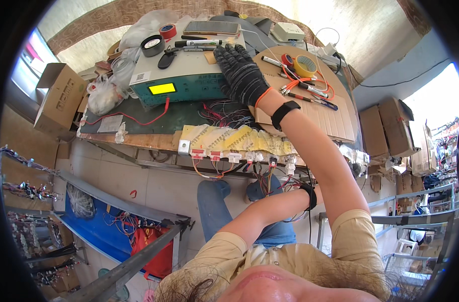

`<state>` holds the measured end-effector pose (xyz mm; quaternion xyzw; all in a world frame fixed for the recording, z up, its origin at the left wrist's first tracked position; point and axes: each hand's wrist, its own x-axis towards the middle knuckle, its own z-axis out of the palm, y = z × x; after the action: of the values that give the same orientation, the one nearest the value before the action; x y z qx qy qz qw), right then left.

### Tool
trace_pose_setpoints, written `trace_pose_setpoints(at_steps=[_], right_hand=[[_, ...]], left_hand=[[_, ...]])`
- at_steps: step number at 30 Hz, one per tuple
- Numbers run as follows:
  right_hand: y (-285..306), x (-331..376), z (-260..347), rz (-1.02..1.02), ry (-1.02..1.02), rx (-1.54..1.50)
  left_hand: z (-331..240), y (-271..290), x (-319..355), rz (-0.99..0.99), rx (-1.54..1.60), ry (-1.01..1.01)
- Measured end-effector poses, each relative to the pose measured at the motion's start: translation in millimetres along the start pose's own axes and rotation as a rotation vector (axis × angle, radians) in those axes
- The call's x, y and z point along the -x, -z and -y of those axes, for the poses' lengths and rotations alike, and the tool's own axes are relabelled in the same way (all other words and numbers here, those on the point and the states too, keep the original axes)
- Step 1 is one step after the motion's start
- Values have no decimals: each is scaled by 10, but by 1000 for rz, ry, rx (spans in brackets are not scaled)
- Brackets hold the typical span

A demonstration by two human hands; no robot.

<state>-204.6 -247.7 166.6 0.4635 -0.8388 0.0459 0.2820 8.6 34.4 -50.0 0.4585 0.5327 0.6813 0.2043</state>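
Note:
My right hand (239, 73), in a dark grey knit glove with an orange cuff, lies over the right edge of a grey and teal electronic box (194, 90) with a lit yellow screen. Its fingers are stretched out flat toward the top, beside a black marker (198, 43), and nothing shows in its grip. My left forearm (274, 206) crosses low in front of me, a black band at the wrist; the left hand is hidden behind my right arm. Wired connectors (215, 155) sit along the table's front edge, below a yellow-taped strip (234, 138).
Atop the box are tape rolls (167, 31), a phone (212, 27) and pens. Right of it, cardboard (310, 118) bears a yellow tape roll (305, 66), markers and orange leads. A blue trough (96, 221) with a metal frame stands lower left. Cardboard boxes (390, 126) stand at right.

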Motion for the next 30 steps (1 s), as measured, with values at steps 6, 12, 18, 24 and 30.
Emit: trace_pose_setpoints(at_steps=[6,12,18,24,30], right_hand=[[11,-87,90,2,17,22],[6,-12,24,31,-7,51],[1,-54,63,23,2,41],[12,-73,86,19,-3,18],[6,-4,40,10,-35,18]], left_hand=[[219,-12,72,61,-244,-25],[-86,-38,-54,-14,-52,-62],[-142,-13,-44,-51,-11,-82],[-200,-6,-40,-71,38,-103],[-334,27,11,-76,1,-127]])
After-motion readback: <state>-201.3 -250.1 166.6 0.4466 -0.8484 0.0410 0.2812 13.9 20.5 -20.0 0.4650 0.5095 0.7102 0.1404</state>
